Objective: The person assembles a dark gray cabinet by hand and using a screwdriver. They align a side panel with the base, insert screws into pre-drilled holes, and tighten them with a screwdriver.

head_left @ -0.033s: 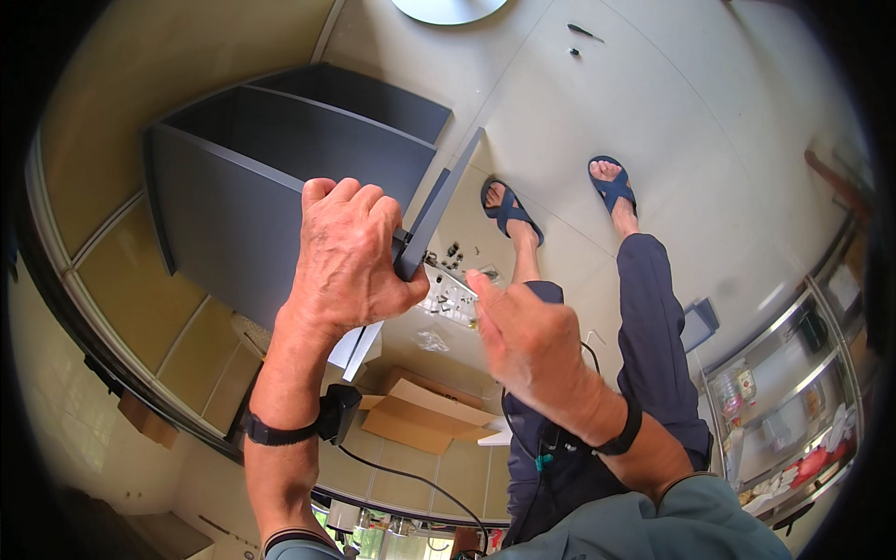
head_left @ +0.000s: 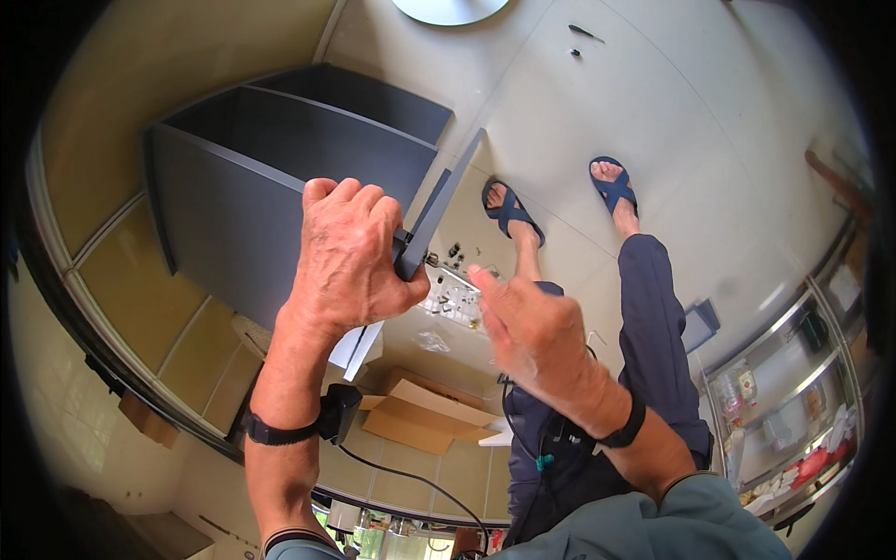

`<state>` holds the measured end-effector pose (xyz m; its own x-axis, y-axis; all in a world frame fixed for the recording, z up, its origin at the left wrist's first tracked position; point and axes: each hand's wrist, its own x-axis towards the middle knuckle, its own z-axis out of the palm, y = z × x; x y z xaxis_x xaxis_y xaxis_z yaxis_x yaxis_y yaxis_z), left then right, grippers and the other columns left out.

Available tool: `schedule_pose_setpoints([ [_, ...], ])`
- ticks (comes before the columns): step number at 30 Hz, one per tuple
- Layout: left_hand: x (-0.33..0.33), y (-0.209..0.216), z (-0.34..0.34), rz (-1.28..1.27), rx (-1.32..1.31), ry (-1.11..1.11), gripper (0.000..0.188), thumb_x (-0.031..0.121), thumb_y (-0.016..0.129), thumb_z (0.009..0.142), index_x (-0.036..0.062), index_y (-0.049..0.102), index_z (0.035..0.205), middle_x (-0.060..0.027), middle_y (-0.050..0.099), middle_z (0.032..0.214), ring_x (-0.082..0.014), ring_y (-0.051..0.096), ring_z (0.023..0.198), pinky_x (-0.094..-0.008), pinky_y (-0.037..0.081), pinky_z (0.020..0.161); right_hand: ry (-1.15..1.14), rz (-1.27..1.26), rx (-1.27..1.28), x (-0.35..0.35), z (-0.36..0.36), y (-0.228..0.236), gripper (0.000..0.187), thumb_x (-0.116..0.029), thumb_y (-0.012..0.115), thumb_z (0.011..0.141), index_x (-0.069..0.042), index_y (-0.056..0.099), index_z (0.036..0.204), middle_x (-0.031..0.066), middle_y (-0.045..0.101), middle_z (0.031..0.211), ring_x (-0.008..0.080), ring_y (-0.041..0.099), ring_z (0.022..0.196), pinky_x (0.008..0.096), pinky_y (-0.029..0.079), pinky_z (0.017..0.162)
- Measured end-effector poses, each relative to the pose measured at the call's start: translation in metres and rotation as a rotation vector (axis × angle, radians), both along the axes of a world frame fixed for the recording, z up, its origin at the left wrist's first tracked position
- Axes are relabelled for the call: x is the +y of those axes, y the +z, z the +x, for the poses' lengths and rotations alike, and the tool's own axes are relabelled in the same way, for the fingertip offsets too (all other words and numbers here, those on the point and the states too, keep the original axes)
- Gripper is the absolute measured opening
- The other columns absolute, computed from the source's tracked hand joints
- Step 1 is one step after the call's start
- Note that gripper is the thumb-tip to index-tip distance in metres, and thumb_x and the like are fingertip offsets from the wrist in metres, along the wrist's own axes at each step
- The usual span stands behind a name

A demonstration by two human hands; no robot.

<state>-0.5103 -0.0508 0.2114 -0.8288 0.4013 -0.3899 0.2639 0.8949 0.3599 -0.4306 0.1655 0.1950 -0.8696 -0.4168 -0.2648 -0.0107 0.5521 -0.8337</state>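
My left hand point(head_left: 347, 257) is closed over the near edge of a dark grey cabinet point(head_left: 224, 215), its thumb toward a narrow grey panel point(head_left: 439, 219) standing out from it. A small dark fitting shows between hand and panel. My right hand point(head_left: 537, 331) is closed on a thin metal-shafted tool point(head_left: 459, 278). The tool points at small metal hardware point(head_left: 431, 259) on the panel's near end; its handle is hidden in my fist, so its exact kind does not show.
Loose black and metal fittings point(head_left: 455, 250) and clear plastic bags point(head_left: 431, 341) lie on the floor beyond my hands. An open cardboard box point(head_left: 425, 415) stands below. A dark slim tool point(head_left: 585, 33) lies at the far side. Shelving point(head_left: 793, 392) stands at right; a cable point(head_left: 420, 481) crosses near my left wrist.
My right hand has shifted slightly to the right, away from the panel. The left hand, cabinet and panel have stayed in place.
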Motion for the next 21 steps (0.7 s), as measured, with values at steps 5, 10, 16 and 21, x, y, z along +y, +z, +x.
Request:
schedule_pose_setpoints([
  [5,0.001,-0.004,0.004,0.05,0.007,0.018,0.037,0.016,0.073,0.045,0.009,0.047,0.07,-0.0055,0.045,0.068,-0.0263,0.045,0.069,-0.0394,0.035,0.079,0.066,0.089,0.247,0.007,0.003,-0.014,0.045,-0.001,0.068,0.081,-0.001,0.064,0.125,0.005,0.046,0.067,0.0176,0.054,0.053,0.0303,0.046,0.049],
  [10,0.0,-0.005,0.002,0.055,0.037,0.016,0.036,0.016,0.073,0.045,0.0092,0.047,0.069,-0.0059,0.044,0.068,-0.0267,0.045,0.068,-0.0398,0.035,0.078,0.021,-0.095,0.024,0.003,0.006,-0.021,0.042,-0.004,0.069,0.085,-0.001,0.064,0.127,0.0029,0.045,0.065,0.0131,0.05,0.05,0.0294,0.045,0.049],
  [16,0.0,0.001,0.003,0.001,0.012,0.004,0.032,0.021,0.072,0.046,0.006,0.053,0.065,-0.0089,0.05,0.068,-0.028,0.05,0.071,-0.0405,0.038,0.083,-0.134,-0.898,-1.763,0.023,-0.026,-0.051,0.044,-0.025,0.056,0.101,0.006,0.054,0.132,-0.0049,0.044,0.062,0.0006,0.03,0.043,0.0176,0.022,0.034],
  [21,0.003,-0.005,0.002,0.049,0.049,0.022,0.031,0.02,0.071,0.045,0.0064,0.051,0.064,-0.009,0.049,0.067,-0.0283,0.05,0.069,-0.0407,0.038,0.082,-0.081,-0.75,-1.27,0.025,-0.026,-0.057,0.034,-0.018,0.064,0.094,0.002,0.062,0.121,-0.0007,0.051,0.065,0.0075,0.04,0.046,0.0209,0.029,0.037],
])
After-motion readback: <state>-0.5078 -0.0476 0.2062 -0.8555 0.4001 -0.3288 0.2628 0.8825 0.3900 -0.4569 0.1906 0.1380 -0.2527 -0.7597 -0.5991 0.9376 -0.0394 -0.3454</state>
